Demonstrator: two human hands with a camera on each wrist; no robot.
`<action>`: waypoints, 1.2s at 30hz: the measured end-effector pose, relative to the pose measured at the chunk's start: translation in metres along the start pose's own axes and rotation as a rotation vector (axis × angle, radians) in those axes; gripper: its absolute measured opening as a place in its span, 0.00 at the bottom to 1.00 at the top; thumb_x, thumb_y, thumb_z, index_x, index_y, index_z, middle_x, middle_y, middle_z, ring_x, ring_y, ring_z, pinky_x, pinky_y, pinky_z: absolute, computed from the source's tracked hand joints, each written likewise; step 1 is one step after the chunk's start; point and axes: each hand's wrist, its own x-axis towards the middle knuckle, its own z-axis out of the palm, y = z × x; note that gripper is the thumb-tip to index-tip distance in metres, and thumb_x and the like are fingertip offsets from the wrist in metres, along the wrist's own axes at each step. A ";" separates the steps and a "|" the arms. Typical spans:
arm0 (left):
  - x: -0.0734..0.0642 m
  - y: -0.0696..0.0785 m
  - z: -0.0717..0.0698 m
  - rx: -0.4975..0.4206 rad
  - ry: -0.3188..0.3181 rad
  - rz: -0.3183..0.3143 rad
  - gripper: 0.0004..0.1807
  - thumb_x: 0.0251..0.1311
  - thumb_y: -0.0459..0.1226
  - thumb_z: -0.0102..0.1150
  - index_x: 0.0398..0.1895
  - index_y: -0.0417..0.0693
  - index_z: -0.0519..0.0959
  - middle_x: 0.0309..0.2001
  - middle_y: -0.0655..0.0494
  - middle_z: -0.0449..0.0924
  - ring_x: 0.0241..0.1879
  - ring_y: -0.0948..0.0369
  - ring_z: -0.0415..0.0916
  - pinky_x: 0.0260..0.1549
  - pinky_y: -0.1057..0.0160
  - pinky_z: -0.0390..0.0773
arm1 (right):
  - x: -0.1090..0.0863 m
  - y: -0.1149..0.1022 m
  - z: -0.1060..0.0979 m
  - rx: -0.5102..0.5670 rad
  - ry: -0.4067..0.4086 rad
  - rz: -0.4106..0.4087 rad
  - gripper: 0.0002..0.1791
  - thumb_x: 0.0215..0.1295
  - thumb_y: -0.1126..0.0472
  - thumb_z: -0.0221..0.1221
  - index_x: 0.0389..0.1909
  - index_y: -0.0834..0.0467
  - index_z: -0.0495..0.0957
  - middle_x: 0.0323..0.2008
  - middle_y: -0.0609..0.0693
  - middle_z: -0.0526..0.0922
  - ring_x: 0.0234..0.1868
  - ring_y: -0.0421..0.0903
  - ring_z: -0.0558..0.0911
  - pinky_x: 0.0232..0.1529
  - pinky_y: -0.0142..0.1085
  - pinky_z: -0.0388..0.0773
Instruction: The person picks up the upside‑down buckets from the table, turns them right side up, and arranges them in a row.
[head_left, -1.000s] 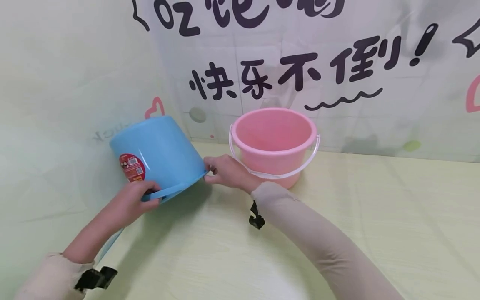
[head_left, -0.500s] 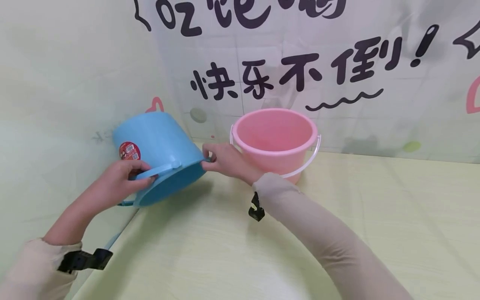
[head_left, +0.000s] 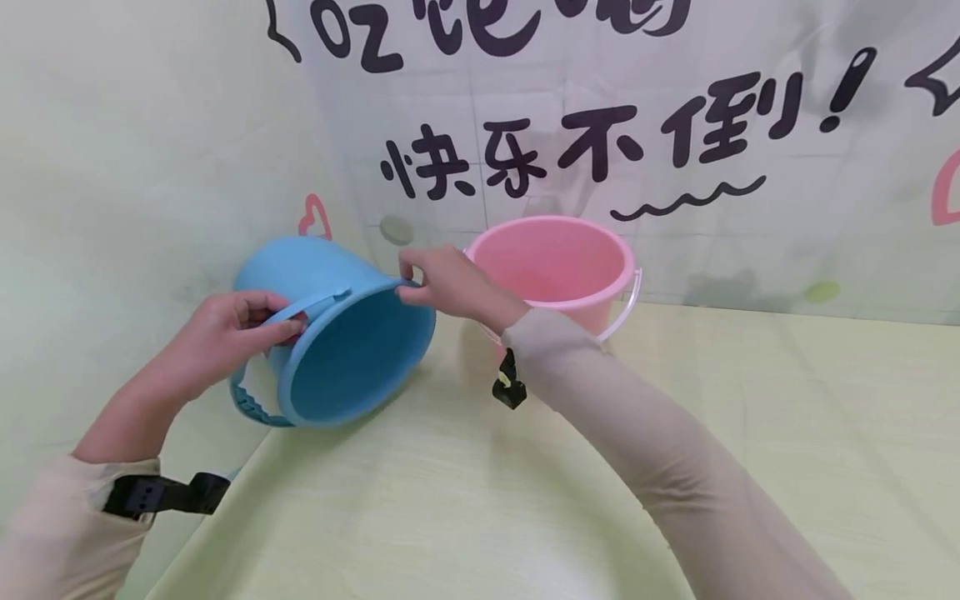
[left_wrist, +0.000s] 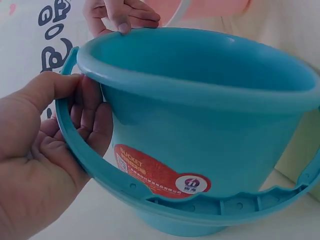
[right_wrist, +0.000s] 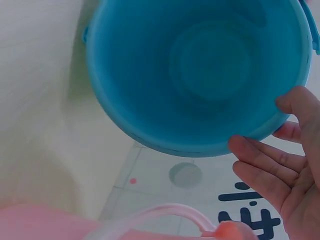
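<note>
A blue plastic bucket is tipped on its side at the left, its mouth facing toward me. My left hand grips it near the rim, beside one end of its handle. In the left wrist view the thumb lies by the rim, and the fingers pass inside the loop of the blue handle. A red label shows on the outer wall. Across the mouth, my right hand pinches the far rim between thumb and fingers. The right wrist view shows the bucket's bare inside.
Just right of the blue bucket, a pink bucket stands upright with its white handle hanging down. My right forearm partly covers it. A pale table spreads below. Wall sheets with black lettering rise behind and at the left.
The blue bucket has turned from mouth-down to mouth facing me. Both hands have risen while holding its rim, the left also shifting left. The pink bucket has stayed put.
</note>
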 end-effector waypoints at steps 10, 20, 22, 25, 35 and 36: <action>0.002 0.000 -0.002 -0.273 -0.061 0.006 0.10 0.64 0.36 0.52 0.43 0.38 0.75 0.31 0.56 0.83 0.34 0.63 0.80 0.36 0.69 0.77 | 0.009 -0.009 -0.021 -0.056 -0.020 -0.007 0.09 0.64 0.54 0.54 0.37 0.55 0.71 0.24 0.50 0.74 0.23 0.42 0.73 0.22 0.26 0.68; 0.003 -0.005 0.002 -0.695 -0.170 0.044 0.07 0.66 0.32 0.46 0.39 0.41 0.76 0.31 0.51 0.83 0.32 0.59 0.82 0.36 0.65 0.78 | 0.014 -0.013 -0.028 -0.026 0.002 0.006 0.09 0.64 0.54 0.55 0.39 0.55 0.73 0.35 0.48 0.77 0.33 0.42 0.75 0.30 0.27 0.73; 0.003 -0.007 0.004 -0.803 -0.195 0.054 0.07 0.67 0.30 0.44 0.39 0.40 0.75 0.31 0.50 0.83 0.31 0.58 0.82 0.36 0.64 0.79 | 0.015 -0.013 -0.027 -0.024 0.005 0.014 0.10 0.65 0.54 0.55 0.41 0.55 0.75 0.38 0.49 0.78 0.33 0.42 0.76 0.31 0.27 0.74; 0.003 -0.010 0.006 -0.899 -0.209 0.057 0.09 0.68 0.29 0.42 0.39 0.40 0.75 0.32 0.49 0.82 0.31 0.58 0.82 0.36 0.63 0.79 | 0.016 -0.013 -0.026 -0.012 0.006 0.028 0.12 0.65 0.56 0.54 0.47 0.55 0.76 0.44 0.49 0.79 0.35 0.41 0.77 0.33 0.27 0.74; -0.002 -0.018 0.006 -1.120 -0.217 0.125 0.14 0.70 0.28 0.34 0.39 0.38 0.74 0.32 0.48 0.82 0.32 0.58 0.81 0.37 0.62 0.78 | 0.015 -0.001 -0.026 0.021 -0.020 0.163 0.19 0.65 0.61 0.55 0.56 0.60 0.72 0.53 0.52 0.75 0.43 0.44 0.77 0.40 0.28 0.75; -0.003 -0.019 0.005 -1.154 -0.222 0.135 0.14 0.70 0.28 0.32 0.39 0.38 0.73 0.32 0.48 0.81 0.32 0.58 0.81 0.37 0.62 0.79 | 0.014 0.001 -0.025 0.024 -0.034 0.184 0.19 0.64 0.61 0.55 0.56 0.61 0.72 0.54 0.53 0.75 0.43 0.44 0.78 0.40 0.29 0.75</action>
